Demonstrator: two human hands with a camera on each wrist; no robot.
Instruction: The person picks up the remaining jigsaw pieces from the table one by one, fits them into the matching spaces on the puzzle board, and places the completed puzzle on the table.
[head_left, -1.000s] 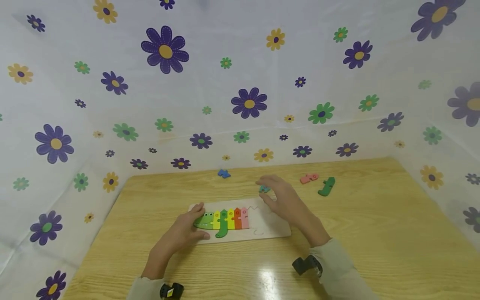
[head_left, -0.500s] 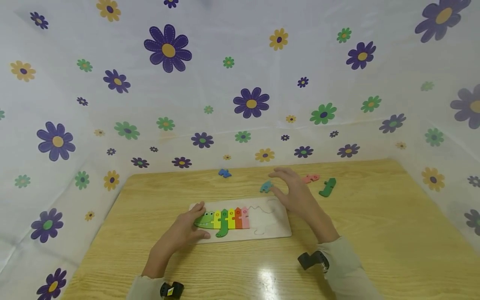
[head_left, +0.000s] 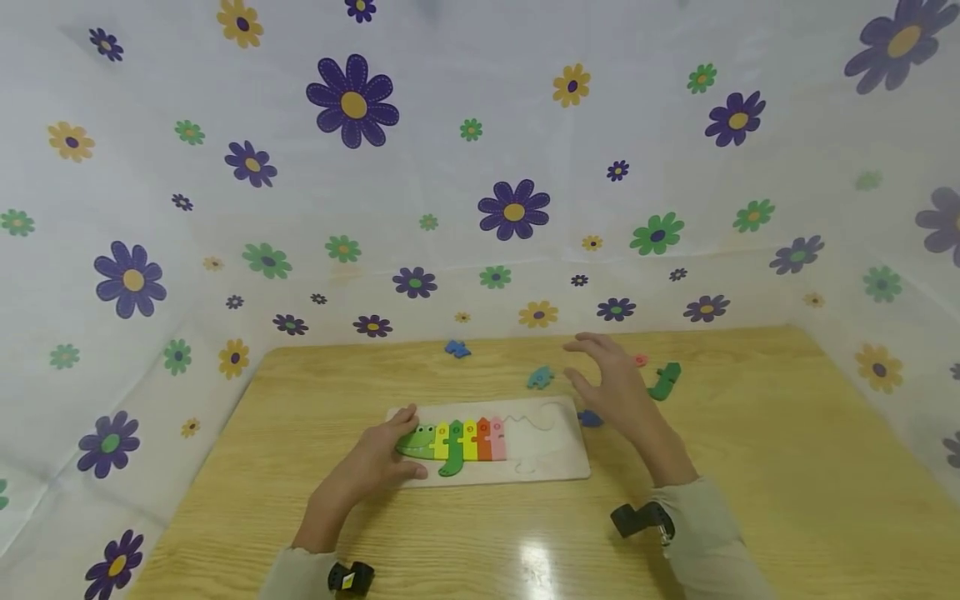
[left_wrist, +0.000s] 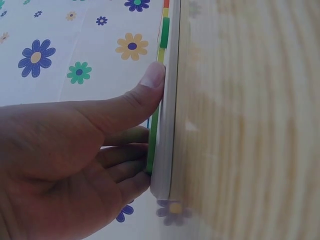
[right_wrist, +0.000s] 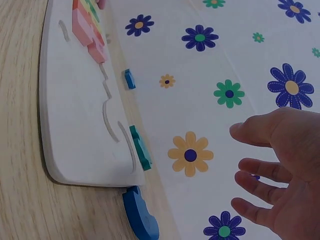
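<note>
A wooden puzzle board [head_left: 551, 467] lies on the table, bearing a crocodile's green head piece [head_left: 417, 444] and several coloured body pieces [head_left: 470, 442]; its right part is bare with drawn outlines. My left hand [head_left: 372, 457] rests on the board's left end, thumb and fingertips touching its top around the head piece, also seen in the left wrist view. Over the table beyond the board's right end, my right hand [head_left: 617, 387] holds nothing, thumb and fingers apart. A dark blue piece [head_left: 590, 418] lies beside the board, near that hand. The teal piece [head_left: 540, 377] lies to its left.
A blue piece [head_left: 457, 349] lies near the table's back edge. Right of my right hand are a green leg piece [head_left: 666, 381] and a pink piece [head_left: 641, 360], mostly hidden by the hand. A flower-print white sheet [head_left: 442, 175] stands around the table.
My right hand has moved right, away from the teal piece, its thumb and fingers apart. The dark blue piece beside the board has come into sight. The left hand stays on the board.
</note>
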